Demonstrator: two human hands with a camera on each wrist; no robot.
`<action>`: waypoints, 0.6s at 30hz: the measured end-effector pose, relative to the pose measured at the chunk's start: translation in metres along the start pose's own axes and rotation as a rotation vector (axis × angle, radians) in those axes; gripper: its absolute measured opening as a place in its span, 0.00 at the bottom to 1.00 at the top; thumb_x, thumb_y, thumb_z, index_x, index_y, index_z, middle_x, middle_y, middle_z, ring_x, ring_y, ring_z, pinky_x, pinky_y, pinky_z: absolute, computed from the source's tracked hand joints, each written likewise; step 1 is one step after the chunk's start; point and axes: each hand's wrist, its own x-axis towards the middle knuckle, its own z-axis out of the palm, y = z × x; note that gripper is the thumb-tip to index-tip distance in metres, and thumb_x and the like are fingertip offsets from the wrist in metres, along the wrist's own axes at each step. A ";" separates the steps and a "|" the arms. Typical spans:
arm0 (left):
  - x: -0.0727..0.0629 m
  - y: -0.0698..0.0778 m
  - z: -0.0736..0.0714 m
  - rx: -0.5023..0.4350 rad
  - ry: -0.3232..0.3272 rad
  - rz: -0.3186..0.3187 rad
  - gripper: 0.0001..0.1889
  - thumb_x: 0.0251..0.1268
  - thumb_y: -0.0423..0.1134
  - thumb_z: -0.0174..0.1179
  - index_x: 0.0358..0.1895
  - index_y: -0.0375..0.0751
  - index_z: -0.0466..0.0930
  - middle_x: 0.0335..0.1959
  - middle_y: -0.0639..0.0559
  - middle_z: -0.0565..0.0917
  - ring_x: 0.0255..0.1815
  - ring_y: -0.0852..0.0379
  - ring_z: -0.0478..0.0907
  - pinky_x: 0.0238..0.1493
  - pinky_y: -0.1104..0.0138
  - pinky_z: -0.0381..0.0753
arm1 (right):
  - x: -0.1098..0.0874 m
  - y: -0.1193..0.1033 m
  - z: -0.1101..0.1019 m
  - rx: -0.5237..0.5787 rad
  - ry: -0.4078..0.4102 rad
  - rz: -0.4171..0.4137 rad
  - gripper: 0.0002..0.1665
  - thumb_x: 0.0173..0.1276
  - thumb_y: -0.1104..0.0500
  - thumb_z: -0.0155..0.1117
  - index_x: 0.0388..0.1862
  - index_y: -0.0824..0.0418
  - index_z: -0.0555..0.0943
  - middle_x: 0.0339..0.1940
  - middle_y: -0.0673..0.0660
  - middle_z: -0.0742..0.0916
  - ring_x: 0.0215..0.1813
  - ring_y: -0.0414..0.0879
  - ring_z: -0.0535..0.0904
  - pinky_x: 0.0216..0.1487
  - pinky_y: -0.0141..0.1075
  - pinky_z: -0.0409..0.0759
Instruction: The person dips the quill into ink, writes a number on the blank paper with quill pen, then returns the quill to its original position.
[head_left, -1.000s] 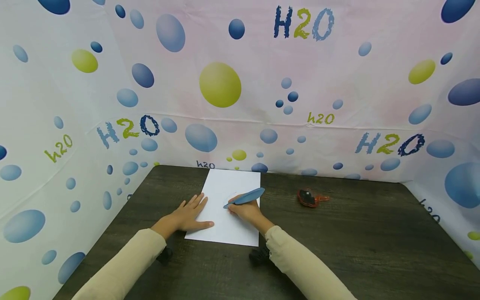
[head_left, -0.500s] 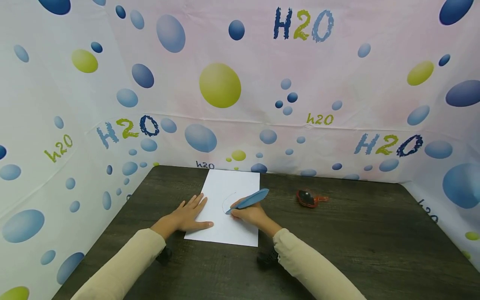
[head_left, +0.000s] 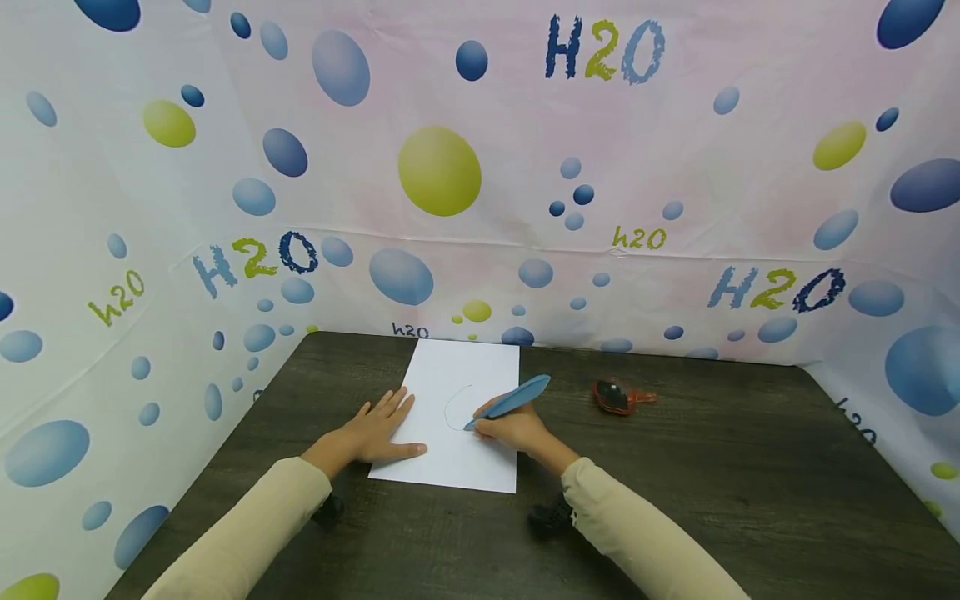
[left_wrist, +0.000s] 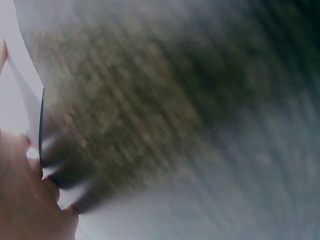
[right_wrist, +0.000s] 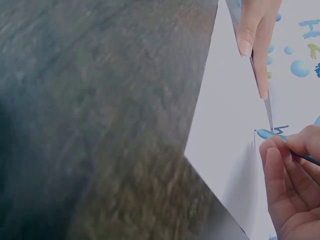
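A white sheet of paper (head_left: 468, 367) lies on the dark table. My left hand (head_left: 375, 429) rests flat on its left edge with the fingers spread; in the left wrist view that hand (left_wrist: 30, 190) shows only in part. Between thumb and fingers my right hand (head_left: 517, 427) pinches a blue feather-shaped pen (head_left: 517, 397), its tip low on the sheet's middle. From the right wrist view, the pen's tip (right_wrist: 262, 133) touches or nearly touches the paper (right_wrist: 225, 110). A thin curved line (head_left: 447, 406), open to the right, runs up to the tip.
A small orange-red item with a dark middle (head_left: 615, 397) lies on the table (head_left: 712, 467) to the right of the paper. A white backdrop (head_left: 510, 117) with blue and green dots and H2O lettering rises behind and at both sides.
My right hand has moved right and slightly down with the pen. The curved line has grown longer down to the tip. My left hand has stayed in place.
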 end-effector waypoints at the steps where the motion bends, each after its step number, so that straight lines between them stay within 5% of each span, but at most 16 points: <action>1: 0.000 0.000 0.000 0.000 0.000 0.001 0.54 0.59 0.72 0.50 0.77 0.37 0.43 0.78 0.38 0.43 0.77 0.37 0.39 0.70 0.37 0.40 | 0.000 0.001 -0.001 -0.001 0.004 0.001 0.08 0.58 0.69 0.69 0.36 0.72 0.85 0.25 0.60 0.88 0.26 0.45 0.85 0.31 0.36 0.83; 18: -0.001 -0.001 -0.001 -0.016 0.003 0.021 0.53 0.60 0.71 0.50 0.77 0.37 0.42 0.78 0.39 0.42 0.77 0.37 0.38 0.70 0.38 0.39 | 0.005 0.002 -0.014 -0.015 0.140 0.003 0.07 0.57 0.70 0.67 0.35 0.73 0.85 0.23 0.60 0.87 0.24 0.47 0.83 0.28 0.37 0.81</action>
